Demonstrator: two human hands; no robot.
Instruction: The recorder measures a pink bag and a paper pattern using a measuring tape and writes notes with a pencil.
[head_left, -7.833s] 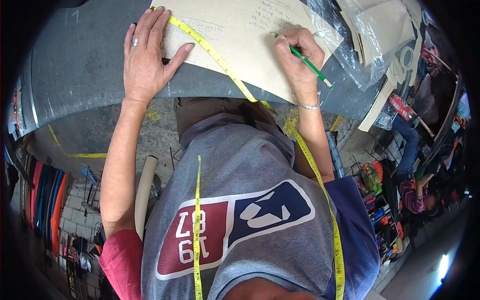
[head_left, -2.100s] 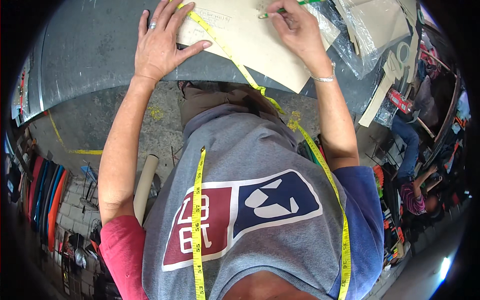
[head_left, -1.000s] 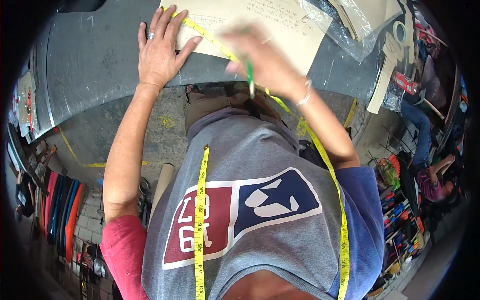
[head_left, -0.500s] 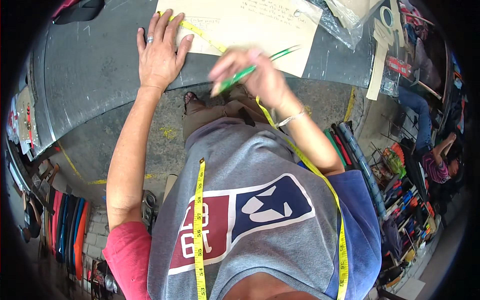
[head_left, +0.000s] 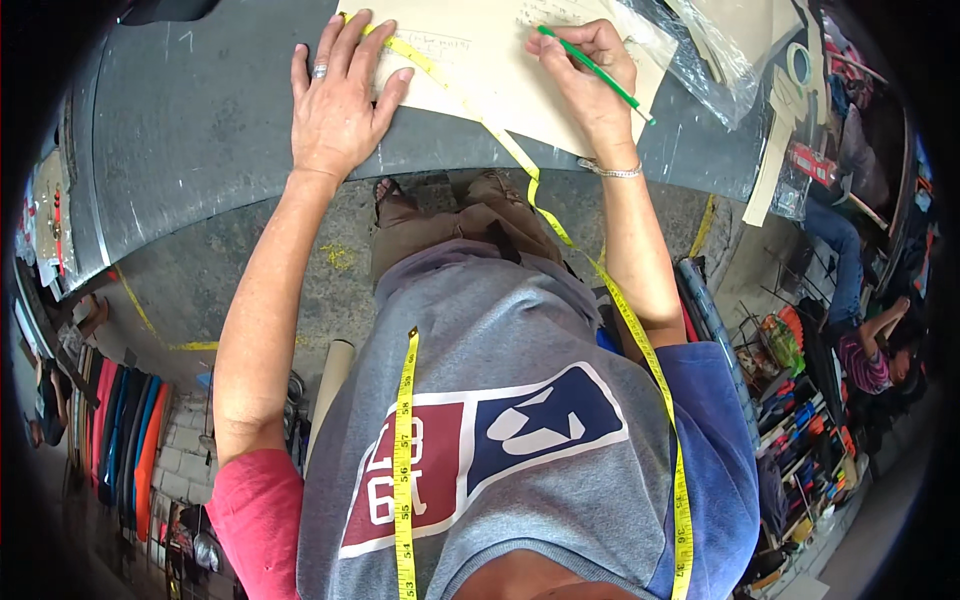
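Observation:
My left hand [head_left: 342,110] lies flat with its fingers spread on the dark table and the left edge of the cream paper [head_left: 440,105]. Its fingertips rest over the end of a yellow tape measure [head_left: 490,122]. From there the tape crosses the paper, drops over the table's near edge and runs past my right arm to my shoulder; its other end hangs down my shirt front. In my right hand [head_left: 595,85] is a slim green pencil [head_left: 600,72], gripped in a writing hold over the paper's right part, beside handwritten lines. Whether its tip touches the paper I cannot tell.
Clear plastic [head_left: 715,75] covers the paper's right corner. Further right lie a tape roll [head_left: 798,64], card strips [head_left: 765,180] and a red packet [head_left: 812,163]. Fabric rolls [head_left: 125,430] stand at the lower left. Another person [head_left: 870,360] is at the far right.
My right hand has moved right and away from me, from the paper's near edge onto its written part, turning the pencil round. The tape now lies straighter across the paper. My left hand stays down.

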